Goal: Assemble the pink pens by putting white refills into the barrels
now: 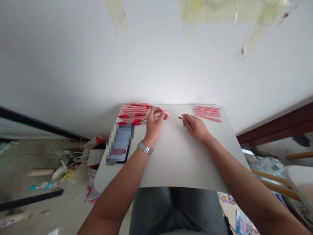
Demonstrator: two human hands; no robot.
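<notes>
Closed around a pink pen barrel [167, 113], my left hand [153, 122] is raised over the middle of the table, with a metal-band watch at the wrist. My right hand [196, 127] pinches a thin white pen refill [178, 115] with a silvery tip, which points left toward the barrel. A small gap separates the two pieces. Beside my left hand lies a pile of pink pens [134, 110], with several red pens [132, 116] among them. Past my right hand, several pink pens [207, 111] are lined up in a neat row.
The white table [181, 163] stands against a white wall. A phone [121, 143], partly blurred, lies at its left edge. On the floor to the left are a plastic bottle [45, 186], a cup and cables. A white seat [299, 179] stands at the right.
</notes>
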